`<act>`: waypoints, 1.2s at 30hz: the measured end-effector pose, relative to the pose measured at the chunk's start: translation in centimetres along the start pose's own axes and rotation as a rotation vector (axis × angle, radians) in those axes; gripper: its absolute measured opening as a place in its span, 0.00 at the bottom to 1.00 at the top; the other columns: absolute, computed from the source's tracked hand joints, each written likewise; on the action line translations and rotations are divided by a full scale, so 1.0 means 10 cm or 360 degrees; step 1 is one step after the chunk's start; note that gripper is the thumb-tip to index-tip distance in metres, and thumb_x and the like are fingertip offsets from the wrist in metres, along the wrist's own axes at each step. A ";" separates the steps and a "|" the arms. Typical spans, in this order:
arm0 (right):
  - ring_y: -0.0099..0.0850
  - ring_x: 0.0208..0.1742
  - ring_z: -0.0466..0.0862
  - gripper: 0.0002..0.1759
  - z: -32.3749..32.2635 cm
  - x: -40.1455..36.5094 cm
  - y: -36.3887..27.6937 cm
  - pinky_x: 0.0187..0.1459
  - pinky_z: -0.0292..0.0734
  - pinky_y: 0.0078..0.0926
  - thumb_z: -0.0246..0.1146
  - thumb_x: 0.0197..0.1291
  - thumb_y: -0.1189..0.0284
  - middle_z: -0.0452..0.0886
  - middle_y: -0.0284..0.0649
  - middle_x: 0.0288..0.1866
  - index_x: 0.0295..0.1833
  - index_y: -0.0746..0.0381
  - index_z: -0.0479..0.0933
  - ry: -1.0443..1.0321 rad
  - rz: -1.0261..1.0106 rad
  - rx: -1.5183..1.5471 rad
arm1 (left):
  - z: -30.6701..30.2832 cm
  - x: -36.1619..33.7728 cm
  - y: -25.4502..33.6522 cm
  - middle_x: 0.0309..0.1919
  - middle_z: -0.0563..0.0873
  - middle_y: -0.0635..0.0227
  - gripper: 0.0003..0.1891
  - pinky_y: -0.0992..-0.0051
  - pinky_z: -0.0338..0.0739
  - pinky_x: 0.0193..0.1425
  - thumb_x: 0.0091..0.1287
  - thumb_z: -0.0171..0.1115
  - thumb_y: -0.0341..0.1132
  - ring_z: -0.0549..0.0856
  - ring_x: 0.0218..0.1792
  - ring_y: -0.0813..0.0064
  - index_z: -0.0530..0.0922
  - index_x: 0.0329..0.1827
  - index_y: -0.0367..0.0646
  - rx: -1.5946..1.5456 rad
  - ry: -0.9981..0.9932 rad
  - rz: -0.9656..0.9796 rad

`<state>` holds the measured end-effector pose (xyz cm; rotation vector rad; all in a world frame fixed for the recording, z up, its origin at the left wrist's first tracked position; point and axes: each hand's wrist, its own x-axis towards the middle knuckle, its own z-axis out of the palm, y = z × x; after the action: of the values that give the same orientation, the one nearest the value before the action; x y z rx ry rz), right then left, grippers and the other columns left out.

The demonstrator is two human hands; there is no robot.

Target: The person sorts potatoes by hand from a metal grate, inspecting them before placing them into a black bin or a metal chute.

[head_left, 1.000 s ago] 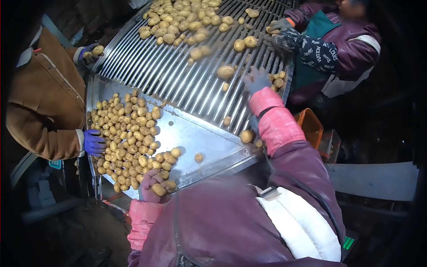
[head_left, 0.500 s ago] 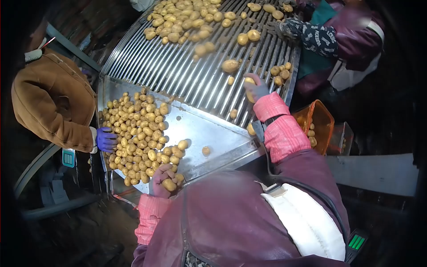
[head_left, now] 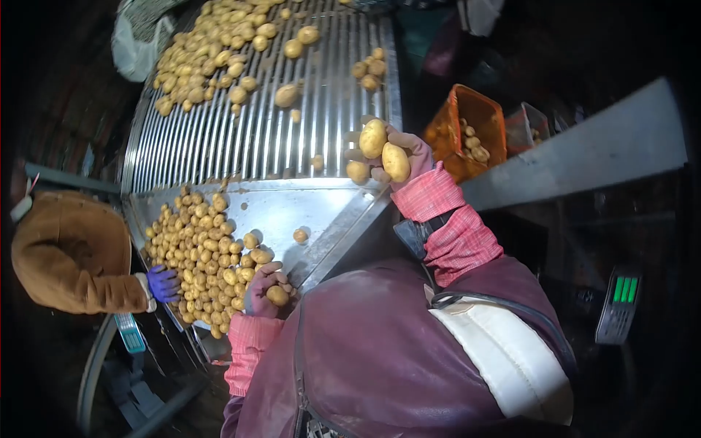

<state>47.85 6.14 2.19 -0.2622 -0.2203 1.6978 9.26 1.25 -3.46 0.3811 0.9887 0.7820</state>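
Two large potatoes (head_left: pixel 395 162) rest in my gloved right hand (head_left: pixel 418 155), palm turned up and fingers curled around them. It is above the right edge of the metal roller table (head_left: pixel 281 139), with another potato (head_left: pixel 358 172) beside the fingers. Near the front edge of the smooth metal tray (head_left: pixel 274 208), my gloved left hand (head_left: pixel 259 293) curls around a single potato (head_left: pixel 277 296). The hand lies against the near right side of a big potato pile (head_left: pixel 208 255). One loose potato (head_left: pixel 300 236) sits apart on the tray.
A co-worker's purple-gloved hand (head_left: pixel 163 283) touches the pile's left side. More potatoes (head_left: pixel 219 47) cover the rollers' far left. Right of the table stand an orange crate (head_left: pixel 458 98) with potatoes inside, a clear bin (head_left: pixel 526 125) and a long metal panel (head_left: pixel 584 146).
My right hand has moved off the rollers toward the right edge and turned palm up, now showing two potatoes. My left hand stays by the pile. The view has swung right.
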 end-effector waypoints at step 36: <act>0.47 0.47 0.86 0.29 -0.88 -4.33 -0.40 0.33 0.81 0.37 0.61 0.59 0.68 0.82 0.51 0.53 0.68 0.56 0.70 0.2182 -0.1413 -0.0700 | -0.51 0.83 -0.06 0.34 0.83 0.62 0.08 0.71 0.78 0.36 0.64 0.60 0.28 0.83 0.32 0.67 0.81 0.45 0.38 0.2130 -0.0842 0.0702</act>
<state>60.01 -36.25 -3.05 -1.3447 0.3009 0.3304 7.76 6.74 -11.40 1.9028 0.7969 0.2459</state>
